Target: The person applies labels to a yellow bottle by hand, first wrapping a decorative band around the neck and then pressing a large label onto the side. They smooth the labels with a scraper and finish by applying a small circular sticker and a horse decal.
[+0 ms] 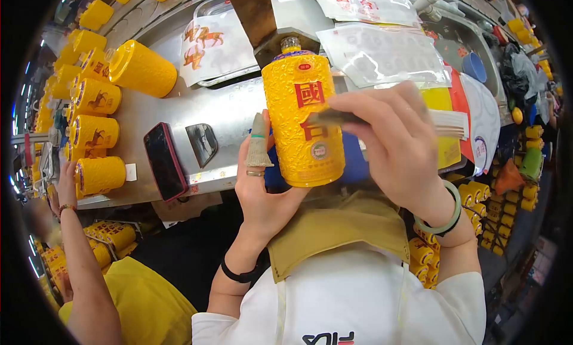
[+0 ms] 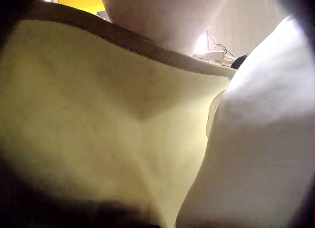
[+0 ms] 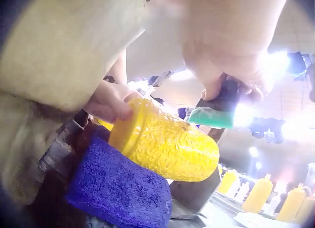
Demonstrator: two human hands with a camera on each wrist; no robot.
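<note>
My left hand [image 1: 262, 196] holds a yellow embossed bottle [image 1: 304, 148] low down, its thumb along the base and a cloth finger cover [image 1: 258, 145] with a green band on one finger. The bottle bears red characters and a small round emblem, and its narrow neck points away from me at a dark metal bracket [image 1: 253, 17]. Between the thumb and fingers of my right hand [image 1: 397, 142] is a small dark flat tool [image 1: 337, 117], blurred, over the lower red character. The right wrist view shows the bottle [image 3: 170, 144] tilted above a blue towel [image 3: 123, 188].
Several yellow bottles [image 1: 95, 133] line the left side, near a phone [image 1: 166, 160] and a dark shiny piece [image 1: 201, 145]. Decal sheets [image 1: 382, 55] lie at the back right. Another person's arm [image 1: 86, 255] reaches in at left. An apron [image 2: 98, 115] fills much of the left wrist view.
</note>
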